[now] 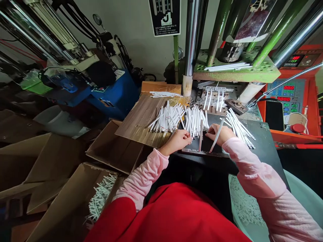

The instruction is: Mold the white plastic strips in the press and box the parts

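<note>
Bunches of slim white strips (166,117) lie on a board and on the dark bench in front of me. My left hand (179,139) is closed in a pinch at the near end of the middle bunch (195,119), apparently on the tip of a white strip. A narrow metal bar fixture (194,152) lies along the bench's front edge, with two strips standing up from it. One upright strip (201,136) is between my hands. The other, a tilted strip (217,135), crosses in front of my right hand (222,133), whose fingers are curled; their grip is partly hidden.
Behind the bunches stands a press with a green plate (237,76) and a lower mould (214,97) holding several strips. More strips (239,129) lie at right, near an orange control box (309,97) and a phone (274,115). Cardboard boxes (118,144) and a pale tub (300,188) flank me.
</note>
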Motion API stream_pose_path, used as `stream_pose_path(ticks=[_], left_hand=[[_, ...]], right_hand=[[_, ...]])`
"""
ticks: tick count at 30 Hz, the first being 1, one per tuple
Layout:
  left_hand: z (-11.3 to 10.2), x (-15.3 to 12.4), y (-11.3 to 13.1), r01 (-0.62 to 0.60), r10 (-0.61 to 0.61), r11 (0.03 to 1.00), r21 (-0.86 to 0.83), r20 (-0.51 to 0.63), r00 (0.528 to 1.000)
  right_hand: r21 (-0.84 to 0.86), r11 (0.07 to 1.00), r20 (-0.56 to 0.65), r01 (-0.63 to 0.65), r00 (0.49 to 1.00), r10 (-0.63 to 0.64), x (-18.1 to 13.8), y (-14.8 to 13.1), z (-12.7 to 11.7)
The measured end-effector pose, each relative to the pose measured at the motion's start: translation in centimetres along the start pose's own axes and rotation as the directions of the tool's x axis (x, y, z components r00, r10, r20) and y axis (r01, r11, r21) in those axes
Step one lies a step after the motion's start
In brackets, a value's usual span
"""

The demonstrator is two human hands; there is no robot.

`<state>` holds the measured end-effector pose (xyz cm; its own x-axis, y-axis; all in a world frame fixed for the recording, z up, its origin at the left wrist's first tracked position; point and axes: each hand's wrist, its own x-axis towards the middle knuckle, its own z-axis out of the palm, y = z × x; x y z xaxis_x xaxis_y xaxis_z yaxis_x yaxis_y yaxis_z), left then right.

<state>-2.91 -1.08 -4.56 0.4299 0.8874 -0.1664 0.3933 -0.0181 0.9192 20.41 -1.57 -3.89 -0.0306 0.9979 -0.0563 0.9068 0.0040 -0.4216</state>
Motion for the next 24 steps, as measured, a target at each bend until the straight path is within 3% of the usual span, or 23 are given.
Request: stream_pose_path(ticks=[3,6,9,11,13,15,18,21,24], left_hand=[[-0.2,-0.2,0.6,0.026,-0.025,0.999,-0.047,0.003,1.000],[-0.1,-0.7,1.7,0.049,-0.044,0.992,-0.117,0.047,0.998],[0.4,-1.2,2.6,0.053,-0.038,0.987,-0.153,0.103,0.994],[0.6,-1.6,2.8,0.003,0.010,0.990,-0.139,0.091,0.996],[0.6,-2.1,2.6,-0.084,0.086,0.993,-0.078,0.023,0.996],[0.5,-2.7,2.2,-0.159,0.158,0.987,-0.030,-0.038,0.987],[0.3,-3.5,1.6,-0.208,0.206,0.974,-0.089,-0.033,0.978],[0.5,-3.8,1.2,-0.180,0.188,0.956,-0.230,0.015,0.982],[0.8,-3.7,1.1,-0.122,0.140,0.955,-0.270,0.050,0.989]], right_hand=[[0.012,1.000,-0.029,0.006,1.000,-0.005,-0.4,-0.4,-0.5],[0.287,0.957,0.137,0.047,0.987,-0.089,-1.0,-1.4,-0.7],[0.657,0.749,0.329,-0.087,0.927,-0.181,-1.6,-2.6,-0.3],[0.769,0.621,0.313,-0.151,0.936,-0.161,-2.1,-2.8,-0.2],[0.803,0.581,0.223,-0.129,0.970,-0.093,-2.8,-2.3,-0.4],[0.772,0.631,0.125,-0.072,0.991,-0.039,-4.0,-1.0,-0.7],[0.628,0.777,0.046,0.026,0.996,-0.071,-6.2,1.0,-1.1],[0.473,0.869,-0.019,0.142,0.988,-0.151,-8.1,1.9,-0.7],[0.398,0.890,-0.073,0.224,0.974,-0.212,-9.0,1.7,0.0]])
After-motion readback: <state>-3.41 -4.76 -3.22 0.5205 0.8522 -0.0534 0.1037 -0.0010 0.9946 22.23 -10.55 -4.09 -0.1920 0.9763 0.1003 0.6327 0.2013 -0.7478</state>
